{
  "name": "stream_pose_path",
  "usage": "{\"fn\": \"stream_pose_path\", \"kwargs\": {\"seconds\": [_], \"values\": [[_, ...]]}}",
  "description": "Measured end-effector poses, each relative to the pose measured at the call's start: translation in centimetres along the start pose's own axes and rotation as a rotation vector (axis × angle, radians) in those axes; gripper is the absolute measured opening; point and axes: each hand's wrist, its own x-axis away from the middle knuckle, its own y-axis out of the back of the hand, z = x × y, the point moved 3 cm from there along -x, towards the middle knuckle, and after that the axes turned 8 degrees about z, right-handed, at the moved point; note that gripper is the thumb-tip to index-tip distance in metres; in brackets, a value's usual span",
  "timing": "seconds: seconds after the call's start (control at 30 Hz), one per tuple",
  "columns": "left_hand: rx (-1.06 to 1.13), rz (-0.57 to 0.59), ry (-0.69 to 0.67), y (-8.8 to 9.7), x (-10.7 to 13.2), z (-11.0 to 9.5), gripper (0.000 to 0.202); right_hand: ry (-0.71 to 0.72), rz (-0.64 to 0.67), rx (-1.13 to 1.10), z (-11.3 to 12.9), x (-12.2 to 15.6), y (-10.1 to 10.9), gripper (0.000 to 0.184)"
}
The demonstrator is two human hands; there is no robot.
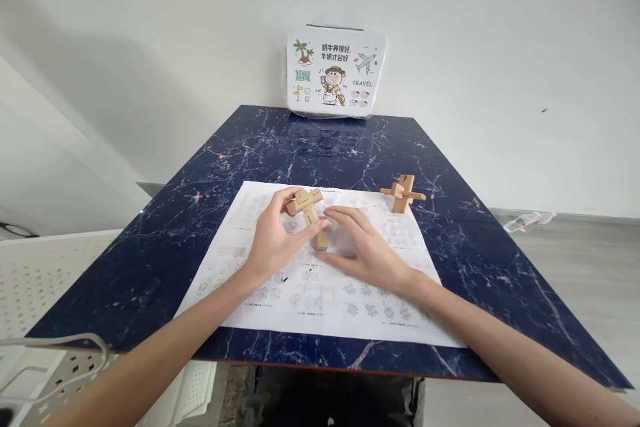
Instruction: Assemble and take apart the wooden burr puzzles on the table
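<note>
My left hand (275, 237) grips a small wooden interlocking puzzle (306, 203) of several crossed, notched pale blocks with dark marks on them. The fingers are behind it and the thumb reaches across the front. Below the thumb a wooden block (321, 242) stands out; I cannot tell whether it joins the held puzzle or rests on the paper. Close by on the right is my right hand (367, 250), its thumb and fingers apart around that block's right side, with nothing visible in its grasp. Beneath both hands lies a large printed sheet (310, 317) with small diagrams of pieces.
Another wooden cross-shaped puzzle (401, 193), marked with a dark figure, stands at the sheet's upper right corner. A white cartoon-printed case (335, 73) leans on the wall at the far edge of the dark blue marbled table (260, 147). A white cable (95, 340) runs at lower left.
</note>
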Motion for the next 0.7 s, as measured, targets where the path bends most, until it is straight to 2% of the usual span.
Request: {"fn": "stream_pose_path", "kwargs": {"seconds": [0.1,0.2,0.37,0.47,0.6,0.7], "values": [[-0.003,0.004,-0.007,0.0,0.0,0.0,0.061,0.023,0.062,0.034,-0.1,-0.3,-0.5,0.061],[-0.013,0.021,-0.037,-0.1,0.0,-0.1,0.060,0.000,0.057,0.015,0.0,-0.3,-0.5,0.054],[-0.013,0.027,-0.050,0.0,0.0,-0.2,0.060,-0.082,-0.098,-0.079,0.0,-0.2,0.3,0.054],[-0.011,0.027,-0.037,0.0,-0.1,-0.1,0.060,-0.199,-0.157,-0.312,-0.7,-0.2,0.8,0.051],[-0.032,0.051,-0.011,0.2,0.0,-0.3,0.062,-0.366,-0.048,-0.645,-1.4,-0.4,1.5,0.041],[-0.045,0.069,-0.019,0.3,0.1,-0.5,0.061,-0.408,0.076,-0.796,-1.2,-0.5,1.5,0.041]]}}
